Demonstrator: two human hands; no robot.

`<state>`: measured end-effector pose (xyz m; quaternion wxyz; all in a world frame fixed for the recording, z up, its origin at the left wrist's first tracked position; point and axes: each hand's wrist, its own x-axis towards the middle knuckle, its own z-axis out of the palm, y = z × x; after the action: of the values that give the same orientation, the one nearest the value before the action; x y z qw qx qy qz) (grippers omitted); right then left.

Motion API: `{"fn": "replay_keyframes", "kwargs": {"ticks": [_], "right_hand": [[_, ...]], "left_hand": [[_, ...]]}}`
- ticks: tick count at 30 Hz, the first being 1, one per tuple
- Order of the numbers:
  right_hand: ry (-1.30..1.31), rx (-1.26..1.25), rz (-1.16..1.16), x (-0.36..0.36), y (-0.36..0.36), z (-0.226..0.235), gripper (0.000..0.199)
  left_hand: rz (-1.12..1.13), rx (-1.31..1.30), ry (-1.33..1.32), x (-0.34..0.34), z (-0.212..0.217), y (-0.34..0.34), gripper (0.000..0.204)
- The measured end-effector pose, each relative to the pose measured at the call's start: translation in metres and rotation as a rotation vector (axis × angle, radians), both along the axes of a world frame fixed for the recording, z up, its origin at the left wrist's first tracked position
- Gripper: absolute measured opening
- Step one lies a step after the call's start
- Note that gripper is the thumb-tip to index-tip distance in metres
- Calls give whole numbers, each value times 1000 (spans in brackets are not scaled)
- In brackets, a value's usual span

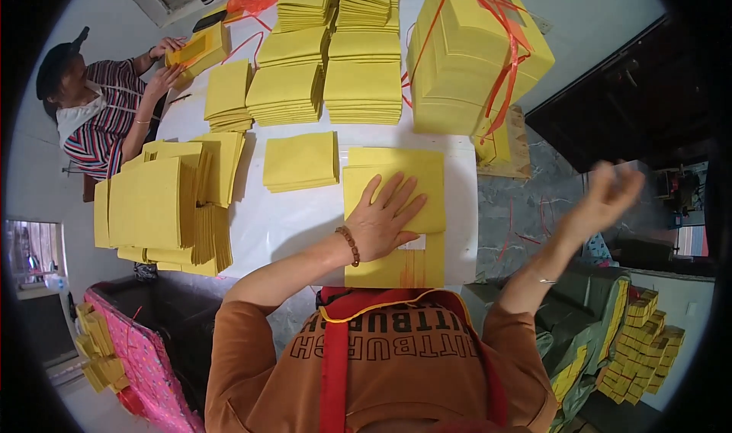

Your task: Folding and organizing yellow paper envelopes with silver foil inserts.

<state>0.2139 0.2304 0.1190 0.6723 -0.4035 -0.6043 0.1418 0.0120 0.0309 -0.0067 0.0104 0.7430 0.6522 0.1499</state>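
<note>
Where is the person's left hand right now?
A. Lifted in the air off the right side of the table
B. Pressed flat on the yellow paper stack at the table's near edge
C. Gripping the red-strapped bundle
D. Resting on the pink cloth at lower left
B: the left hand, with a bead bracelet at the wrist, lies palm down with fingers spread on the yellow paper stack; it is the right hand that is raised beside the table.

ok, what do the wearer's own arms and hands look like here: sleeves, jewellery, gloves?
Both hands are bare, no gloves. The left hand has a bracelet of round brown beads at the wrist. The right hand, blurred, shows a thin pale metal bangle on the forearm. Rust-orange sleeves are pushed up to about the elbows, leaving the forearms uncovered. No rings or watch can be made out.
</note>
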Motion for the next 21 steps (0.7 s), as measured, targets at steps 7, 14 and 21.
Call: {"fn": "replay_keyframes", "kwargs": {"ticks": [7, 14, 21], "right_hand": [[-707, -134, 589, -39, -56, -51, 39], [-1050, -178, 955, -69, -118, -131, 74], [-1309, -40, 749, -75, -125, -129, 66]], "left_hand": [[-39, 65, -87, 2, -4, -2, 54], [-87, -69, -52, -9, -16, -5, 52], [-34, 81, -1286, -30, -12, -7, 53]]}}
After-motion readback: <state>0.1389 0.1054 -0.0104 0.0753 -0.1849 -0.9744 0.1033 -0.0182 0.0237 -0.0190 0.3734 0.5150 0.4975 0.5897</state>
